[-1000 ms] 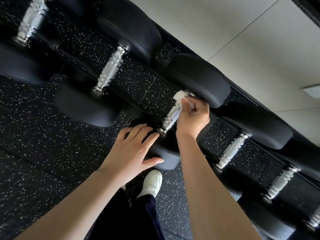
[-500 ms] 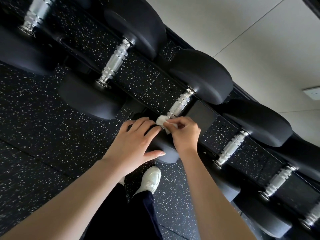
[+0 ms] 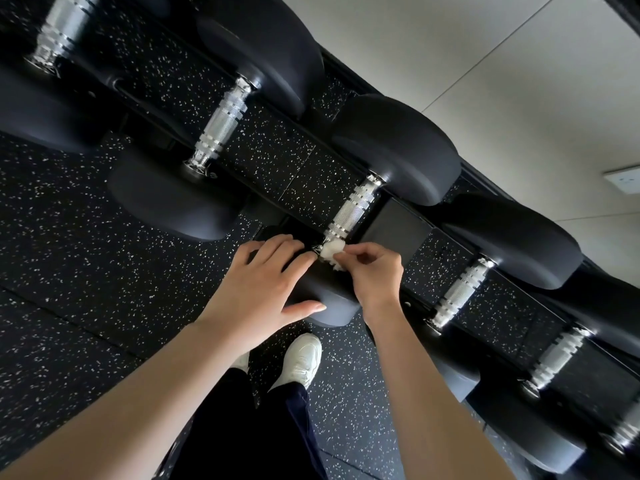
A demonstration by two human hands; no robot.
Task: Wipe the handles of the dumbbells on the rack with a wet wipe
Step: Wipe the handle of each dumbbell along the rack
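Wet wipe [image 3: 331, 255] sat bunched at the near end of the middle dumbbell's chrome handle [image 3: 354, 207], pinched between the right hand's [image 3: 373, 273] fingertips. The left hand [image 3: 263, 289] lay flat, fingers straight and spread, on that dumbbell's near black head [image 3: 334, 306].

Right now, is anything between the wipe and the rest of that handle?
Nothing visible. The right hand pinches the wipe at the near end of the handle, which is bare from there to the far head. The left hand rests on the near head, off to the side.
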